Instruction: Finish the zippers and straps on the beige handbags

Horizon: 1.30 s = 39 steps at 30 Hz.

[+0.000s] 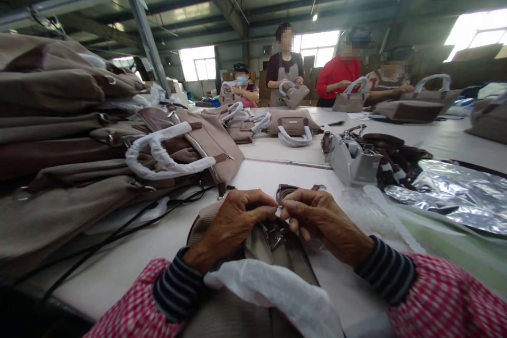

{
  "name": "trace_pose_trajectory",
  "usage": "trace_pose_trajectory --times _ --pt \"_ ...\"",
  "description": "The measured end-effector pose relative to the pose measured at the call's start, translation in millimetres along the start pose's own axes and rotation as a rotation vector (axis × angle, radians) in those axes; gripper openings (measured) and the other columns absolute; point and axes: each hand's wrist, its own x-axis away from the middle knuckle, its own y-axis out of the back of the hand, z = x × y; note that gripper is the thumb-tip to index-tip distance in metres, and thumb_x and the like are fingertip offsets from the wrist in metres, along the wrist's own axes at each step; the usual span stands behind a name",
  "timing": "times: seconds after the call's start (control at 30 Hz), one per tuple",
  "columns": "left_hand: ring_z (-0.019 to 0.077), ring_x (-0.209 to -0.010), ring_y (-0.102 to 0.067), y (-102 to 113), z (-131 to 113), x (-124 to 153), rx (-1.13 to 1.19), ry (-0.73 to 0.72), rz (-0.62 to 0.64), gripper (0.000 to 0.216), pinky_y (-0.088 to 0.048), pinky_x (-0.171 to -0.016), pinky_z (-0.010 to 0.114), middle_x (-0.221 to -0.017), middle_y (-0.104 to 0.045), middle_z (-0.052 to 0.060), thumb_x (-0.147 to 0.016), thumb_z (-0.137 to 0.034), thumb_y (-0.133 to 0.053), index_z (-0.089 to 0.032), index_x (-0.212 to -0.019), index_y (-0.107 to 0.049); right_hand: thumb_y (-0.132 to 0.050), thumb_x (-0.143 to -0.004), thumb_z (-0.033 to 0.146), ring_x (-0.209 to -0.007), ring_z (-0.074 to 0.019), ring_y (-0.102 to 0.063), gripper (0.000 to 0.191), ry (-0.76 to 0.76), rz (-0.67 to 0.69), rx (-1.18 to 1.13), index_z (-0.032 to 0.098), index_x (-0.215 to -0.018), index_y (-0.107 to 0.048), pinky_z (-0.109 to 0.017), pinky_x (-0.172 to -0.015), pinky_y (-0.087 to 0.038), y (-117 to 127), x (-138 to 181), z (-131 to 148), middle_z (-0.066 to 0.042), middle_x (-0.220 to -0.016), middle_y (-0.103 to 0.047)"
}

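Both my hands meet over a taupe ribbed handbag (pixel 202 226) in front of me. My left hand (pixel 233 222) is closed in a pinch, thumb against forefinger. My right hand (pixel 319 222) pinches too, its fingertips nearly touching the left ones. Between them shows a small whitish piece (pixel 279 210), too small to name. Just below the fingers lie metal hardware pieces (pixel 275 236) on the bag. A handle wrapped in white paper (pixel 273 288) arches across the bag nearest me. Behind my fingertips is a coiled brown strap (pixel 285 190).
Folded bags (pixel 51 137) are piled high at left, with a finished handbag (pixel 209 142) leaning beside them. Black cords (pixel 119 232) cross the table. A grey tape dispenser (pixel 352 161), brown straps and silver film (pixel 463 190) lie right. Several people work across the table.
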Motion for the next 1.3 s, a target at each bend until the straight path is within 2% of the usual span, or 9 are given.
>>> trace_pose_trajectory --times 0.23,0.63,0.97,1.13,1.3 --pt "0.0125 -0.068 -0.058 -1 1 0 -0.092 0.005 -0.007 0.017 -0.043 -0.066 0.023 -0.072 -0.068 0.000 -0.087 -0.027 -0.069 -0.014 -0.078 -0.073 -0.081 -0.084 0.048 -0.057 -0.0072 -0.061 0.036 0.013 -0.013 0.083 0.012 -0.085 -0.075 -0.013 -0.043 -0.042 -2 1 0 -0.006 -0.083 -0.074" --pt "0.0126 -0.074 -0.063 1 4 1 -0.205 -0.037 0.089 0.012 -0.043 -0.070 0.022 -0.077 -0.073 -0.001 -0.086 -0.019 -0.067 -0.015 -0.082 -0.077 -0.079 -0.084 0.045 -0.049 -0.0052 -0.053 0.034 -0.003 0.011 0.172 0.012 -0.080 -0.072 -0.013 -0.043 -0.039 -7 4 3 -0.002 -0.065 -0.068" --pt "0.0128 -0.074 -0.060 0 1 4 -0.393 -0.054 0.089 0.013 -0.040 -0.069 0.024 -0.077 -0.069 -0.003 -0.091 -0.021 -0.063 -0.018 -0.081 -0.072 -0.077 -0.084 0.043 -0.043 -0.0036 -0.046 0.033 -0.066 0.061 0.227 0.012 -0.077 -0.066 -0.013 -0.040 -0.031 -6 4 4 0.003 -0.056 -0.061" --pt "0.0135 -0.075 -0.058 -1 4 4 -0.419 -0.071 0.073 0.016 -0.039 -0.072 0.026 -0.078 -0.066 -0.003 -0.094 -0.024 -0.060 -0.019 -0.081 -0.067 -0.077 -0.080 0.043 -0.044 -0.0030 -0.046 0.033 -0.089 0.028 0.171 0.013 -0.074 -0.062 -0.014 -0.042 -0.029 -11 2 0 0.001 -0.062 -0.064" --pt "0.0154 -0.078 -0.059 0 4 3 -0.389 -0.055 0.079 0.016 -0.041 -0.075 0.027 -0.079 -0.066 -0.002 -0.094 -0.026 -0.060 -0.019 -0.082 -0.066 -0.076 -0.078 0.045 -0.043 -0.0031 -0.043 0.035 -0.103 -0.032 0.105 0.015 -0.071 -0.058 -0.015 -0.042 -0.026 -16 2 -8 0.001 -0.059 -0.062"
